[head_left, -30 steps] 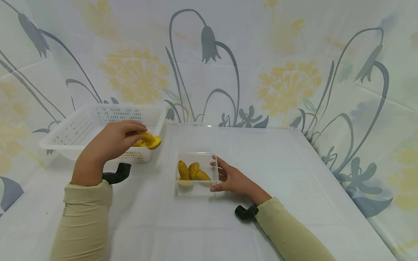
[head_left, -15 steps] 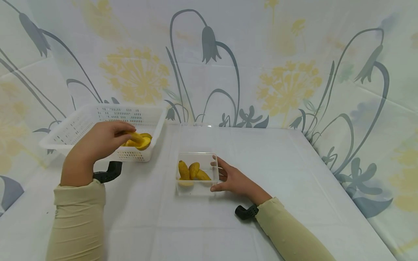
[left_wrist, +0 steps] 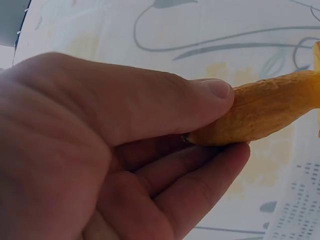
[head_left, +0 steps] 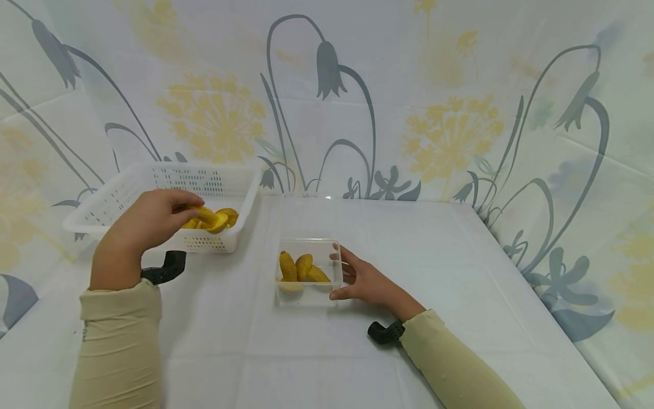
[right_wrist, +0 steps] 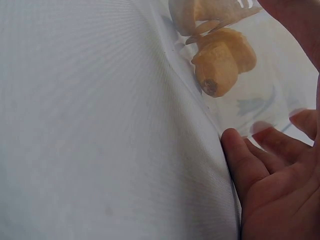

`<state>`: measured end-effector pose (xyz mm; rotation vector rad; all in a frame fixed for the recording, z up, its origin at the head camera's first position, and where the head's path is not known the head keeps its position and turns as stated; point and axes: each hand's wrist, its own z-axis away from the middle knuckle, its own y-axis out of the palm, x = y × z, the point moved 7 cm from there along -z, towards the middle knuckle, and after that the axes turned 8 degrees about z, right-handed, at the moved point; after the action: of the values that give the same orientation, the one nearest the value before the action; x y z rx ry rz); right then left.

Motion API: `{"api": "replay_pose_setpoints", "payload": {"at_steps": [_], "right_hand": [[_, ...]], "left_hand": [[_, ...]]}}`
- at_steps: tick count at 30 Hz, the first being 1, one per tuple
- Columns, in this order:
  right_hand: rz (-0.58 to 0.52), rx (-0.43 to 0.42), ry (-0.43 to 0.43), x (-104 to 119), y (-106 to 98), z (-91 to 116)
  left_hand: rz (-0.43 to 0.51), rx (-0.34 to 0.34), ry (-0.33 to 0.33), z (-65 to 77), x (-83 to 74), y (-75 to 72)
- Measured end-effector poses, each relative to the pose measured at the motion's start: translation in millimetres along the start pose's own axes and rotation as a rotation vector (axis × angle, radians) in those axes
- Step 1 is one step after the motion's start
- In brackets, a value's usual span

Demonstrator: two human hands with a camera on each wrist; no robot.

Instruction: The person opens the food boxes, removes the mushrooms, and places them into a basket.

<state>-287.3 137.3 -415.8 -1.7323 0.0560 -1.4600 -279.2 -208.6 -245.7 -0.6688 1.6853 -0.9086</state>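
My left hand is over the near side of the white basket. It pinches a yellow mushroom by the stem end, thumb on one side and fingers on the other. The cap points right, away from the palm. Beneath it in the basket lie more yellow mushrooms, partly hidden by the hand and basket wall. At the centre sits a clear plastic box with several yellow mushrooms inside. My right hand rests against the box's right wall, thumb toward the front and fingers spread farther back.
A white cloth covers the table, whose right edge runs diagonally toward the front. A flower-printed curtain hangs behind and along both sides. The basket stands back left of the clear box.
My left hand has moved left with the mushroom, from the basket's right side to farther over it, uncovering more mushrooms. The right hand and clear box stay in place.
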Motion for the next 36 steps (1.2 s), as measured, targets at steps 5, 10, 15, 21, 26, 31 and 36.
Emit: {"api": "replay_pose_setpoints", "payload": {"at_steps": [5, 10, 15, 21, 26, 31, 36], "right_hand": [[0.000, -0.001, -0.001, -0.6, 0.1, -0.3], [-0.008, 0.001, 0.005, -0.2, 0.1, 0.1], [-0.016, 0.005, 0.008, -0.2, 0.5, 0.5], [-0.018, 0.002, -0.003, -2.4, 0.2, -0.6], [-0.010, 0.001, 0.002, -2.8, 0.3, -0.3], [-0.011, 0.002, -0.006, -3.9, 0.0, -0.8], [-0.017, 0.003, -0.007, -3.7, 0.0, -0.4]], "left_hand": [[-0.001, -0.008, -0.011, -2.8, 3.6, 0.9], [-0.011, -0.010, -0.045, -5.3, 10.4, 1.8], [-0.018, -0.006, -0.097, -8.5, 23.3, 3.8], [-0.023, -0.027, -0.124, -12.7, 34.3, 6.9], [-0.023, -0.047, -0.149, -12.9, 40.0, 6.7], [-0.037, -0.086, -0.197, -12.3, 46.5, 4.6], [-0.042, -0.161, -0.247, -10.8, 51.8, 0.2]]}}
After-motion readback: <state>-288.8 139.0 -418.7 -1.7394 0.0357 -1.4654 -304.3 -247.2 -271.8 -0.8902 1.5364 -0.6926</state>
